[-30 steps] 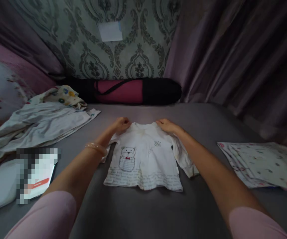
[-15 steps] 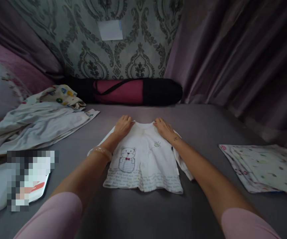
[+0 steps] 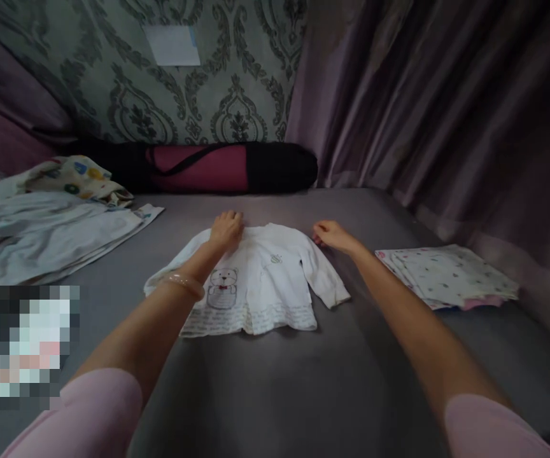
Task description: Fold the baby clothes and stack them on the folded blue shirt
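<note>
A small white long-sleeved baby shirt point(image 3: 279, 280) with a bear print and a bee lies spread on the grey sheet, its neckline away from me. My left hand point(image 3: 228, 230), a bangle on its wrist, is closed at the left side of the neckline; its fingertips are partly hidden. Just off the shirt's right shoulder, my right hand point(image 3: 331, 235) has its fingers curled in, and no cloth shows in them. The right sleeve slants outward below that hand.
Folded printed clothes point(image 3: 451, 273) are stacked on the right. Rumpled clothes point(image 3: 60, 222) lie at the left, above a blurred-out object point(image 3: 36, 350). A black and pink rolled bag point(image 3: 198, 168) rests along the wall, and curtains point(image 3: 428, 95) hang at the right.
My right hand has let go of the neckline and moved right, past the shoulder. The right sleeve lies more spread out. The view has turned somewhat right.
</note>
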Motion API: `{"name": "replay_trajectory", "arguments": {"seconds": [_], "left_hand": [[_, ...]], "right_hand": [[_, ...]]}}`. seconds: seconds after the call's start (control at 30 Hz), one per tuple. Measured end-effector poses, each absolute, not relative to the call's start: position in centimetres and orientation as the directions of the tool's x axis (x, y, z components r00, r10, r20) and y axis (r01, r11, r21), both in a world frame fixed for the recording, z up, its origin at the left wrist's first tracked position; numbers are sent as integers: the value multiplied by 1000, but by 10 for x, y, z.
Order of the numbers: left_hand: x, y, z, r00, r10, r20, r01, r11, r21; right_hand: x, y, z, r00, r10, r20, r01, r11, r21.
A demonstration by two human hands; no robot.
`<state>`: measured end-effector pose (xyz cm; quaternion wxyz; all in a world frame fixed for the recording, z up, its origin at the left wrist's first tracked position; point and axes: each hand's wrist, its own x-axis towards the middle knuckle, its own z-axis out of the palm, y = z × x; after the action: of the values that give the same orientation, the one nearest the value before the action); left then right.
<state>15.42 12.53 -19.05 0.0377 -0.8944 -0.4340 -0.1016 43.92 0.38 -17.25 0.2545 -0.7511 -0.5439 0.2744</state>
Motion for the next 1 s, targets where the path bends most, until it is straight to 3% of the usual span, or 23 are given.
{"name": "replay_trajectory", "arguments": {"seconds": [0.1, 0.17, 0.3, 0.37, 0.5, 0.63, 0.77, 0.87, 1.0], "left_hand": [[186, 108, -191, 723, 649, 235, 636, -759, 140], [209, 97, -197, 773, 579, 258, 542, -815, 205], [244, 77, -216, 791, 518, 326, 432, -850, 301], [252, 70, -226, 769, 526, 364, 415, -843, 342], [254, 65, -240, 721, 575, 388, 422, -807, 413], [251, 66, -242, 691, 611, 387, 428, -777, 462], [251, 62, -238, 706, 637, 308, 496, -756, 426], [254, 58, -235, 707, 669, 228, 564, -728, 389], [257, 52, -233, 710, 690, 141, 630, -712, 309]], "right_hand": [[450, -47, -172, 361, 874, -325, 611, -485, -626], [448, -73, -175, 377, 843, -382, 650, -535, -540], [438, -100, -185, 341, 895, -286, 829, -430, -357], [435, -104, -188, 332, 918, -218, 853, -391, -345], [439, -100, -184, 351, 912, -213, 711, -408, -573], [453, -88, -169, 503, 855, -126, 449, -383, -807], [474, -74, -164, 591, 805, -43, 382, -326, -865], [492, -68, -170, 589, 804, 86, 542, -313, -780], [508, -67, -180, 492, 853, 173, 789, -353, -503]]}}
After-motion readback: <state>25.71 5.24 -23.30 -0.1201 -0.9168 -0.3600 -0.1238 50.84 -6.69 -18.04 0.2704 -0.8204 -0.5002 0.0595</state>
